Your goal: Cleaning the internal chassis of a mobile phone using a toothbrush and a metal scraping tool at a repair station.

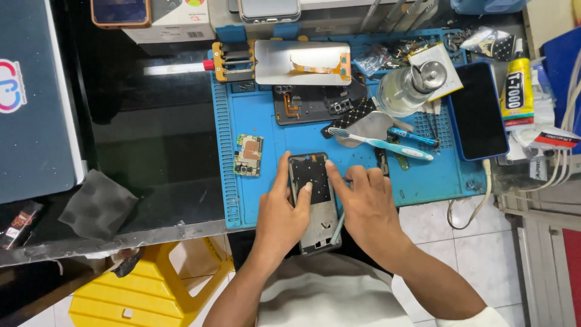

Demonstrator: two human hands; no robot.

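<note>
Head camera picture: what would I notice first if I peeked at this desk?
Probably the bright blue work mat in the middle, strewn with small parts. At its near edge, the left hand and right hand press on an opened phone frame. A blue-and-white toothbrush lies just beyond the right hand, and a small green circuit board sits left of the frame.

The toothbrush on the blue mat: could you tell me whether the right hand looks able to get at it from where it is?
Probably yes. The toothbrush lies in the open on the blue mat, just beyond the right hand, with nothing over it.
</note>
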